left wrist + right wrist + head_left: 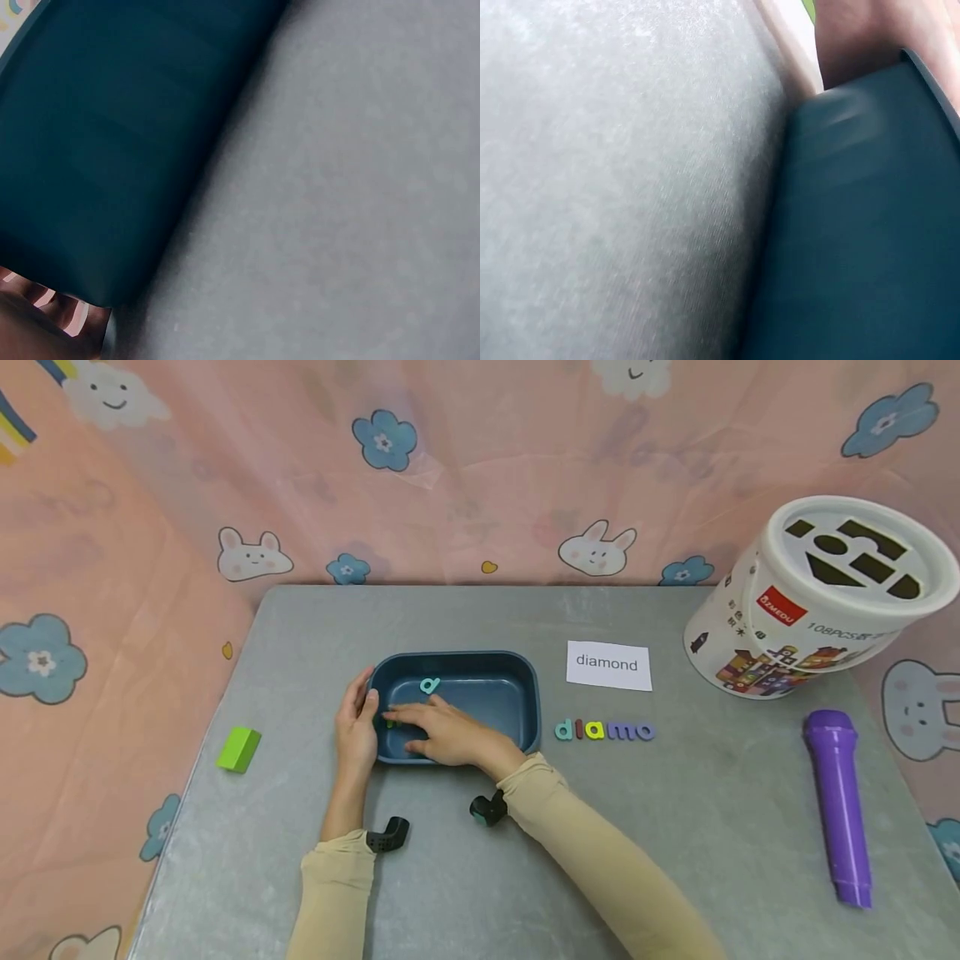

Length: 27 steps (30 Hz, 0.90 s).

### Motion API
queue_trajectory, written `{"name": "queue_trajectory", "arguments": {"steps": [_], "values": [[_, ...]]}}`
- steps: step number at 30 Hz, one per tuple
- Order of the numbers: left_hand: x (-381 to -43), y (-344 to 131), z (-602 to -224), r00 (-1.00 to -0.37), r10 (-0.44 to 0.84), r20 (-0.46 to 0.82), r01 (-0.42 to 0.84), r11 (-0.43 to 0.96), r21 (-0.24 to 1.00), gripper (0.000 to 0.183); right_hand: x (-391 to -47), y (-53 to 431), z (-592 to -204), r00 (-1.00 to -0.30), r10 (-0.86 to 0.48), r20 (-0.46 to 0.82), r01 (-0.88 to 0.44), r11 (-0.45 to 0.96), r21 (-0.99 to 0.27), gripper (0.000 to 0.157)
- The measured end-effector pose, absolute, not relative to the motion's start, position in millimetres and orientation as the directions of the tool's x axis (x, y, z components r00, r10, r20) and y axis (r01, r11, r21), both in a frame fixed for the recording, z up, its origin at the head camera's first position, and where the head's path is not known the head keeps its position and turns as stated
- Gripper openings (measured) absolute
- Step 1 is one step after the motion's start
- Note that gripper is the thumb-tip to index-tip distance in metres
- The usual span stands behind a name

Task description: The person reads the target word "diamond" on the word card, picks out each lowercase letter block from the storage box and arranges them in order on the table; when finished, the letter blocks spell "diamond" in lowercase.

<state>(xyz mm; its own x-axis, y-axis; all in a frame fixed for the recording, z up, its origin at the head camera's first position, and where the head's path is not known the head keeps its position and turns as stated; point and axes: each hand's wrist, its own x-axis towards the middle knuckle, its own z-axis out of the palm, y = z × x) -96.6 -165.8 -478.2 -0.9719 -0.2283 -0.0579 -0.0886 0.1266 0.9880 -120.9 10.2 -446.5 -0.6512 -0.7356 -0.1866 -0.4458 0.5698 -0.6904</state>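
A dark blue rectangular tray [480, 653] rests on the grey table. At its left end my left hand [355, 724] lies against the outer wall, its thumb along the rim; the left wrist view catches its fingers [45, 322] by the tray's corner. My right hand [450, 732] reaches over the near rim into the tray, fingers extended leftward and thumb apart from them. Under its fingertips a small yellow-green piece [390, 723] is mostly covered. Farther back in the tray lies a teal letter [430, 685]. Right of the tray, several coloured letters [594, 730] stand in a row reading "diamo".
A white card [608, 666] printed "diamond" lies above the letter row. A white bucket [795, 627] with a slotted lid stands at the back right, a purple microphone-shaped object [838, 810] in front of it. A green block [238, 749] sits near the left edge.
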Motion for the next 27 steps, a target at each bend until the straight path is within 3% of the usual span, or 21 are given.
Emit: {"name": "queue_trajectory", "arguments": {"steps": [7,14,20,25,27], "values": [[-97.1,-166.2,-478.8,-0.971,-0.234,-0.046,-0.074,0.115,0.991,0.044,-126.7,0.4,-449.5,-0.645,-0.739,-0.196,-0.471,0.585,-0.660,0.055],[-98.2,-164.6,-479.0,-0.970,-0.237,-0.058,-0.089,0.123,0.988,0.044,-128.5,2.3,-456.2,-0.716,-0.687,-0.122,-0.475,0.608,-0.636,0.031],[-97.9,-163.6,-479.1,-0.970,-0.239,-0.044,-0.072,0.111,0.991,0.044,-124.5,11.7,-453.1,-0.742,-0.660,-0.118,-0.453,0.623,-0.637,0.028],[-97.5,-164.2,-479.0,-0.970,-0.239,-0.035,-0.064,0.112,0.992,0.044,-124.2,22.2,-446.5,-0.790,-0.613,-0.005,-0.436,0.568,-0.698,0.008],[-97.2,-164.6,-478.5,-0.971,-0.238,-0.040,-0.069,0.117,0.991,0.044,-125.0,27.7,-443.6,-0.813,-0.578,0.064,-0.430,0.522,-0.737,0.009]]}}
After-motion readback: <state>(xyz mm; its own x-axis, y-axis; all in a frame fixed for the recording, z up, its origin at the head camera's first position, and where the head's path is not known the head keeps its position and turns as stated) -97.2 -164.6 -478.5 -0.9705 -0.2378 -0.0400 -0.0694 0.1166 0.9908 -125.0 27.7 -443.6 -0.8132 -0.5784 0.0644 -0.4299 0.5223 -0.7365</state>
